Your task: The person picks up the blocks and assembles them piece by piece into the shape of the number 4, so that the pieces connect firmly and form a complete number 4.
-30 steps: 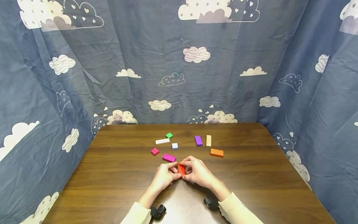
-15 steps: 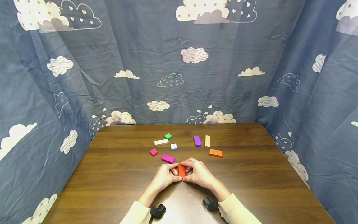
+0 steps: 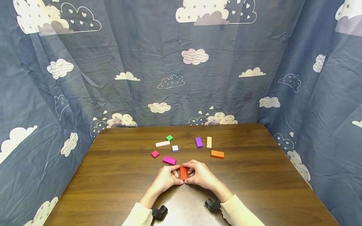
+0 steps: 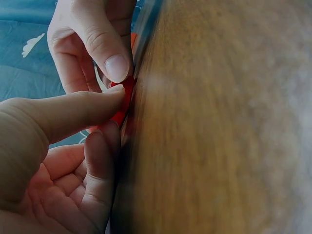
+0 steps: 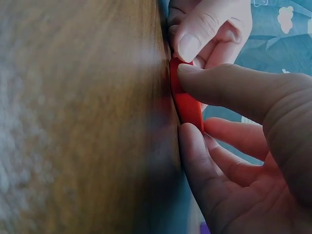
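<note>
Block, red, sits low at the table before us, pinched from 2 sides by our left hand and right hand, probably to keep it steady.

Smooth red block, glossy wood-grained table, creased cloth.

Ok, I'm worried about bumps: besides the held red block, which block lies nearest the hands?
The magenta rectangular block, just beyond the left hand; the other loose blocks lie farther off.
</note>
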